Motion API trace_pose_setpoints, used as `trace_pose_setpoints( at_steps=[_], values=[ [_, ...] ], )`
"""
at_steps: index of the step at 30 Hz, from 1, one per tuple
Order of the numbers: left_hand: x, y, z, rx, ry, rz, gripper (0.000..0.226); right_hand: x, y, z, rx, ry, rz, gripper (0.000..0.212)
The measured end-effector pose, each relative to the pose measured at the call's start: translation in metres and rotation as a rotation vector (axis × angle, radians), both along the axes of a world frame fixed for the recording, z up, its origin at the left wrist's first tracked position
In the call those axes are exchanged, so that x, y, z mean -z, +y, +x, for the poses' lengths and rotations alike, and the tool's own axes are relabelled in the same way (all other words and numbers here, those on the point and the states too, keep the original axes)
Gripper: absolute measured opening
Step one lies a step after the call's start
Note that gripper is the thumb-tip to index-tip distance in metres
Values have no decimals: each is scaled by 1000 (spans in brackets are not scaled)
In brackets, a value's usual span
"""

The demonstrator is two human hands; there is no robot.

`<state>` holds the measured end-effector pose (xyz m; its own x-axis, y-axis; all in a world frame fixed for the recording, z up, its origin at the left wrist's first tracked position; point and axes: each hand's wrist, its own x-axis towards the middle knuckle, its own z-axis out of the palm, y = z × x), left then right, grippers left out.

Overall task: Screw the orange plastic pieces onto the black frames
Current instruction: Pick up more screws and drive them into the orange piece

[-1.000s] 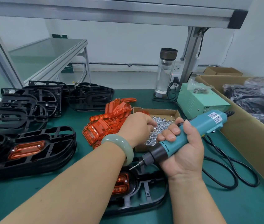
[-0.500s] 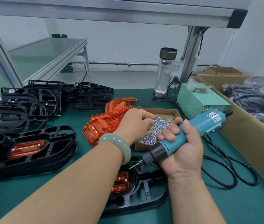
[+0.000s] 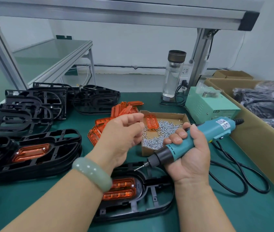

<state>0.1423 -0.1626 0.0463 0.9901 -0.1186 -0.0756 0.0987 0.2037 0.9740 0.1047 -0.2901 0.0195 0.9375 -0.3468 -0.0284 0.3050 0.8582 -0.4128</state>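
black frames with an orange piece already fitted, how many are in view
2. The top frame on the left stack, and the front frame lying nearest the person. Lower frames in that stack may hide more.

Thick, smooth pale-green jade-like bangle (image 3: 91, 173) circles wrist behind left hand (image 3: 121, 136); both forearms bare.

One wide-angle view comes from the person's head, looking forward and down across the green bench (image 3: 258, 215). It sits close to the work: the left hand (image 3: 122, 136) and right hand (image 3: 188, 156), reaching in from the bottom edge, fill the middle. The lens bends straight lines, so the aluminium frame (image 3: 116, 9) overhead bows along the top. Past the bench's far edge the view reaches the white wall (image 3: 132, 47), with a neighbouring bench (image 3: 57, 47) at upper left.
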Motion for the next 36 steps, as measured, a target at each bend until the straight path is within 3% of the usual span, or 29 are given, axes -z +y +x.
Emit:
trace_pose_setpoints(
  at_steps=[5,9,12,16,21,28,36],
  values=[
    [12,41,-31,-81,-17,24,19,0,6,1,20,36,39,15],
    [21,60,-52,-150,3,-29,26,0,11,0,37,48,24,18],
    [25,64,-64,-170,7,-118,17,0,15,-2,46,66,25,24],
    [30,60,-72,-158,81,-229,41,0,19,-2,74,98,54,26],
    [29,58,-71,-89,196,-274,11,-1,21,-4,80,110,109,25],
    [27,58,-72,87,417,-416,14,-2,24,-8,87,63,77,19],
    [26,59,-73,174,467,-462,12,-3,26,-9,91,53,51,21]
  ],
)
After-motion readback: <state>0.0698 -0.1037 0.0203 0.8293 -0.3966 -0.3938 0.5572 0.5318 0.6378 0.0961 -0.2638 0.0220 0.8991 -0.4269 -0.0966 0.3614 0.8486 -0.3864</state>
